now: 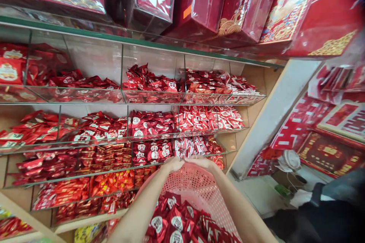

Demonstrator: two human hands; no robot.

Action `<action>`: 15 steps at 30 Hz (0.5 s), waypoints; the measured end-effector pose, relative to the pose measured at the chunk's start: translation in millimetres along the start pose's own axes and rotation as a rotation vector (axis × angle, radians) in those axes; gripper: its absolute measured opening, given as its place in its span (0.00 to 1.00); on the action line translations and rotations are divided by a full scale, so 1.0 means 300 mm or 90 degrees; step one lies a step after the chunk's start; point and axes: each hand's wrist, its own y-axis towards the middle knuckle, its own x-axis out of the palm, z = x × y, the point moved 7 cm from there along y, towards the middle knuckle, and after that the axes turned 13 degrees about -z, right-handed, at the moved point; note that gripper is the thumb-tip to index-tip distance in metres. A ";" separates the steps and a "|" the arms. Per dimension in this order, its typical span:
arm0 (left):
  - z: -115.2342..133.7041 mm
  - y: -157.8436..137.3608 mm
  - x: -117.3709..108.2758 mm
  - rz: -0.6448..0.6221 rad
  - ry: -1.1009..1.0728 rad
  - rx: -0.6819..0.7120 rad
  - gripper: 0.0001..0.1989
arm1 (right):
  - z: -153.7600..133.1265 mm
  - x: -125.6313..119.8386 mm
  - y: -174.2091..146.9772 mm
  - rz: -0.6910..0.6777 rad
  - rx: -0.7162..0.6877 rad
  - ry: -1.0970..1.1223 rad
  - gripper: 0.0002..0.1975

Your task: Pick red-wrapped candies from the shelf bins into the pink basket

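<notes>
A pink perforated plastic basket (pixel 225 205) tilts toward me in the lower middle, partly filled with dark red packets (pixel 176 220) bearing round white labels. My left hand (pixel 173 164) is closed at the basket's far rim. Close beside it, my right hand (pixel 199 161) is closed on the same rim. The fingertips are hardly visible. Just beyond both hands, a shelf compartment holds white-and-red packets (pixel 190 147). To its left lie dark red packets with white labels (pixel 152 152).
Glass-fronted shelves (pixel 154 98) with dividers hold many small red packets. Large red gift boxes (pixel 196 3) line the glass shelf above. A white pillar (pixel 273 114) stands at right, with red boxed goods (pixel 330 152) beyond. A dark cloth-like item (pixel 319 216) is at lower right.
</notes>
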 end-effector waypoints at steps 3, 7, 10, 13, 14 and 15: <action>0.016 0.025 0.001 0.015 -0.011 -0.027 0.43 | 0.000 -0.052 0.009 -0.021 -0.022 0.033 0.24; 0.041 0.060 0.013 0.040 -0.036 -0.075 0.45 | -0.006 -0.139 0.023 -0.035 -0.037 0.061 0.24; 0.063 0.066 0.027 0.055 -0.047 -0.090 0.46 | -0.001 -0.180 0.031 -0.057 -0.034 0.071 0.24; 0.077 0.051 0.034 0.065 -0.052 -0.093 0.44 | 0.006 -0.198 0.041 -0.065 -0.047 0.076 0.23; 0.079 0.043 0.034 0.069 -0.052 -0.092 0.43 | 0.008 -0.201 0.046 -0.064 -0.055 0.077 0.23; 0.080 0.035 0.032 0.074 -0.051 -0.092 0.42 | 0.010 -0.201 0.052 -0.065 -0.063 0.077 0.23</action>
